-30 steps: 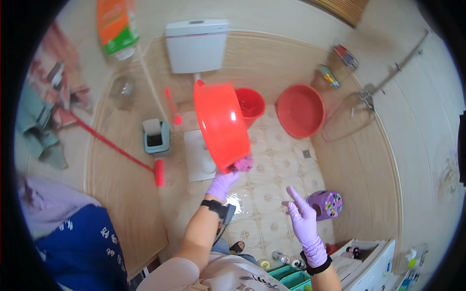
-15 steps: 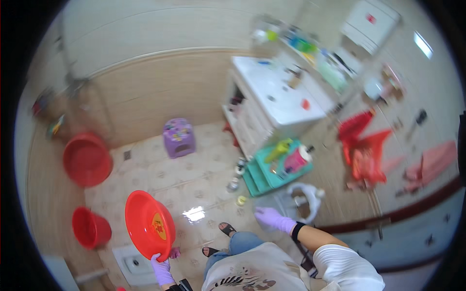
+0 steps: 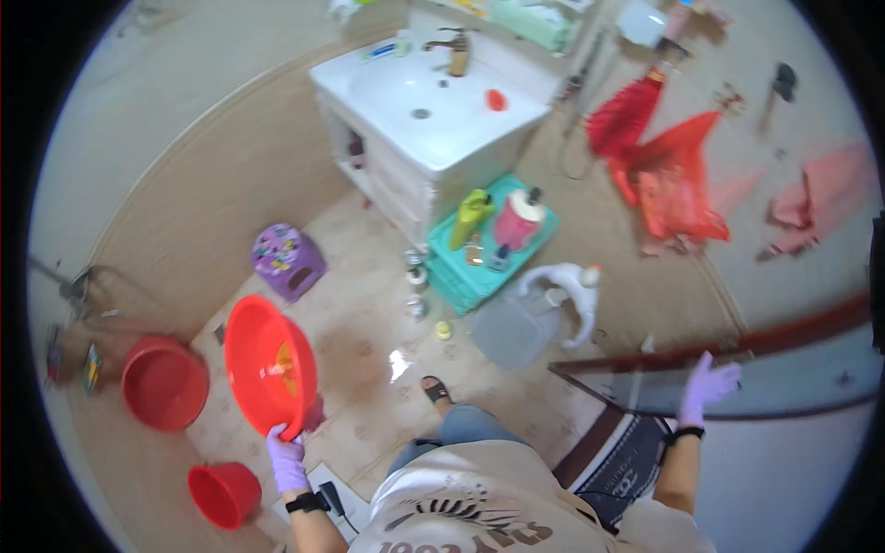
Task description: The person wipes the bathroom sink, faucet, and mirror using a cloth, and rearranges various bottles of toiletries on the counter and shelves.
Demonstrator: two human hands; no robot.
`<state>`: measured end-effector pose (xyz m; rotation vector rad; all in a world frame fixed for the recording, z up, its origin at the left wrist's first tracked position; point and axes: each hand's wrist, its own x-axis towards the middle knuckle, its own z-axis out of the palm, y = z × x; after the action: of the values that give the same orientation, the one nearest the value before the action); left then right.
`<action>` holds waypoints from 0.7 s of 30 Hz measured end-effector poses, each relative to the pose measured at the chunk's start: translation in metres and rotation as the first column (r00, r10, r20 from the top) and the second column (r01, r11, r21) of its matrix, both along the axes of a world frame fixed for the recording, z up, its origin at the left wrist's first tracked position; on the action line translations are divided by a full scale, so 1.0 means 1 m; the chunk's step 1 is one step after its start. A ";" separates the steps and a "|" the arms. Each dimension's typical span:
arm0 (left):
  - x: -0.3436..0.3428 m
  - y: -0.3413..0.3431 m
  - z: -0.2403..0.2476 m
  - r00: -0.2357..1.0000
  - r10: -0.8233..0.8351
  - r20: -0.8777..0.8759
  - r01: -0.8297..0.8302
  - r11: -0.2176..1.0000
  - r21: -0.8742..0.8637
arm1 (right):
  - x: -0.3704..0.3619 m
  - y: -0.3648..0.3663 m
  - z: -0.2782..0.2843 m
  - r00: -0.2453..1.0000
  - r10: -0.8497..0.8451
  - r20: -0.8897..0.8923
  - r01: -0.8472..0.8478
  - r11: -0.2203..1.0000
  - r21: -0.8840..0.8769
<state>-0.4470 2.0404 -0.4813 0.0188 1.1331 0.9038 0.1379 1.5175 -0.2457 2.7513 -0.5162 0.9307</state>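
Note:
My left hand (image 3: 288,461), in a purple glove, grips the rim of a bright red plastic basin (image 3: 244,369). The basin is tilted, its inside showing with a yellow printed patch on it. Partly behind its edge is something small and pinkish I cannot make out. My right hand (image 3: 708,387), also gloved in purple, reaches out to the right with fingers spread and holds nothing. It is in front of the blue-grey door (image 3: 784,369); whether it touches the door I cannot tell.
A darker red basin (image 3: 166,382) and a red bucket (image 3: 226,493) stand at the left. Ahead are a purple stool (image 3: 288,261), a white sink cabinet (image 3: 406,198), a teal rack (image 3: 452,281) with bottles, and a grey jug (image 3: 516,327). A dark mat (image 3: 618,465) lies right.
My right hand has moved right, from beside the grey jug to the door, and its fingers have spread. My left hand still holds the basin. The view has turned right.

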 end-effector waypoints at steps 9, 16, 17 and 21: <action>0.055 0.003 0.023 0.987 0.038 -0.155 -0.051 0.995 -0.081 | 0.031 -0.058 -0.022 0.974 0.010 0.226 0.069 0.938 -0.339; 0.066 -0.016 -0.004 -0.013 -0.083 -0.996 0.880 0.473 -0.051 | 0.122 -0.018 -0.030 0.997 0.061 0.056 -0.046 0.968 -0.248; 0.081 -0.017 0.000 -0.048 -0.057 -0.997 0.914 0.399 -0.067 | 0.140 -0.038 -0.039 0.995 0.071 0.064 -0.050 0.956 -0.288; 0.090 -0.006 -0.021 -0.071 -0.081 -0.994 0.932 0.349 -0.095 | 0.188 -0.055 -0.038 0.990 0.139 -0.019 -0.140 0.985 -0.105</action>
<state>-0.3569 2.0348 -0.5023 1.9755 1.5405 0.2450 0.3259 1.4625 -0.2841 2.7226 -0.2657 0.9428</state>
